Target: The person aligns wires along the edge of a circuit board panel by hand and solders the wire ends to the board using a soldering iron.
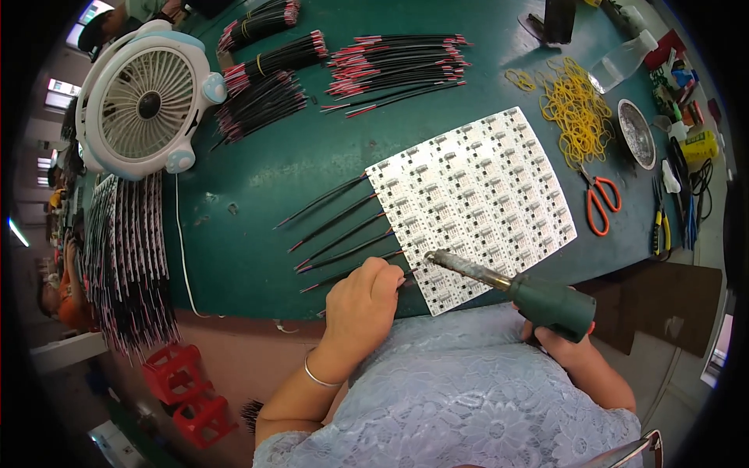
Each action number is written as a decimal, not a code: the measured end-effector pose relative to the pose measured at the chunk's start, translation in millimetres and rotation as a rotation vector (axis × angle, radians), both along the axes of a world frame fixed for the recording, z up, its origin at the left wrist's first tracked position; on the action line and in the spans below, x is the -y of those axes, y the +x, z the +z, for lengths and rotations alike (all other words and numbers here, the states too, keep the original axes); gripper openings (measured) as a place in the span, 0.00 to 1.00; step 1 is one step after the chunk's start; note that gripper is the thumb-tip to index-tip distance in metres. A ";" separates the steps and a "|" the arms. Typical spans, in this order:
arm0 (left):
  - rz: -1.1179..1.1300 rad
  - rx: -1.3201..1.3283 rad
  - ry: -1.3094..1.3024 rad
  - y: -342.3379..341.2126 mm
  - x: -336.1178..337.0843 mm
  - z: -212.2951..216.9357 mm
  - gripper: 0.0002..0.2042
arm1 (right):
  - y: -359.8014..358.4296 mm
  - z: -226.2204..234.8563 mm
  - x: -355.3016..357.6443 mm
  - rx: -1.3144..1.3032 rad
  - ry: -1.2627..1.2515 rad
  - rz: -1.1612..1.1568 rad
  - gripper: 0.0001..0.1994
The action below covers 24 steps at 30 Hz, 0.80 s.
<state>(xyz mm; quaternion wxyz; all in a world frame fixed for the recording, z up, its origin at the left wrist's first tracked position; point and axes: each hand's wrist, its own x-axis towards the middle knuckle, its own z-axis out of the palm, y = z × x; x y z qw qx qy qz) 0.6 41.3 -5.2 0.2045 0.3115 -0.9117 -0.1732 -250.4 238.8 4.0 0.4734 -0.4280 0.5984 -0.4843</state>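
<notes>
A white panel of circuit boards lies tilted on the green table, close to my body. Several dark wires stick out to the left from its left edge. My left hand is closed in a pinch at the panel's lower left edge, on a wire partly hidden by the fingers. My right hand is wrapped round the green handle of a soldering iron. The iron's metal tip reaches left over the panel and ends near the left fingertips. Whether the tip touches the board or the wire I cannot tell.
A white fan stands far left, near hanging wired boards. Bundles of black wires lie at the back. To the right are yellow rubber bands, a metal bowl, orange-handled scissors and a plastic bottle.
</notes>
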 end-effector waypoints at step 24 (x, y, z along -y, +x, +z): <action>-0.024 0.052 0.099 -2.0 3.7 22.7 0.15 | 1.1 12.1 26.2 -0.347 -0.173 0.241 0.24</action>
